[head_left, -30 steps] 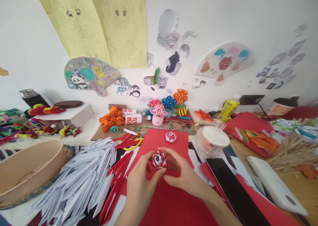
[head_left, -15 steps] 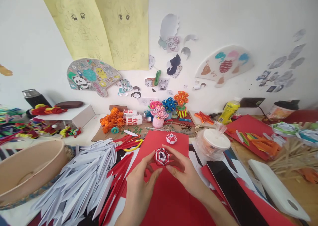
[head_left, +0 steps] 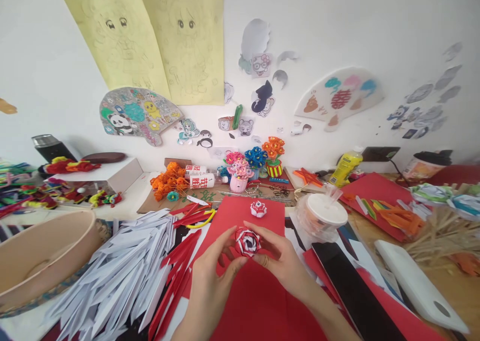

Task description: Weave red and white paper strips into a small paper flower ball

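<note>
Between my two hands is a round folded-paper flower [head_left: 247, 242], red and white with a dark centre, held above the red paper [head_left: 253, 301]. My left hand [head_left: 214, 268] grips its left side with thumb and fingers. On the right side, my right hand [head_left: 284, 257] pinches it, the thumb low and the index finger on top. A second red and white paper flower [head_left: 258, 209] sits on the far part of the red paper, just beyond my hands.
Folded white strips [head_left: 123, 266] and red strips [head_left: 176, 276] lie left, beside a beige oval basket [head_left: 48, 248]. To the right are a lidded cup [head_left: 326, 210], a black flat object [head_left: 352, 286] and a white flat device [head_left: 418, 281]. Potted craft flowers [head_left: 238, 183] stand behind.
The held flower has shifted slightly right and toward me, and its face is turned a little. My fingers have moved slightly around it.
</note>
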A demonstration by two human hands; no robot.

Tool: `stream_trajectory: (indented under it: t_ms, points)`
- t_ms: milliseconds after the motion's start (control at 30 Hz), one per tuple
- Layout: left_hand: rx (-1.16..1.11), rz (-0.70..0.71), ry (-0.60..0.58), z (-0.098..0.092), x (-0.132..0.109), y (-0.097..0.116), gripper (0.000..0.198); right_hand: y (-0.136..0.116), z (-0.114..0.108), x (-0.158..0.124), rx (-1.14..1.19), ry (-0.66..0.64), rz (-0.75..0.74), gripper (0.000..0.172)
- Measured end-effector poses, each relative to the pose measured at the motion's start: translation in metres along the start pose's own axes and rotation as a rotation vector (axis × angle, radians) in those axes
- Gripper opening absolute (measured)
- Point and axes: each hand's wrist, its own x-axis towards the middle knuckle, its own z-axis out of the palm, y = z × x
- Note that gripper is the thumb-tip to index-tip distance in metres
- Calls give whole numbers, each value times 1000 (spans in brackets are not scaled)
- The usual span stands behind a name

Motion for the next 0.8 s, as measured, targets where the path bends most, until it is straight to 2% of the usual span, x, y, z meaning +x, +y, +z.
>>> stream_trajectory:
  t_ms: [267, 800]
  points:
    - [65, 124, 77, 4, -2, -3, 34, -1, 10, -2, -46, -18, -28, 51]
    - [30, 146, 62, 2, 1, -5, 35, 2, 14, -6, -102, -36, -57, 53]
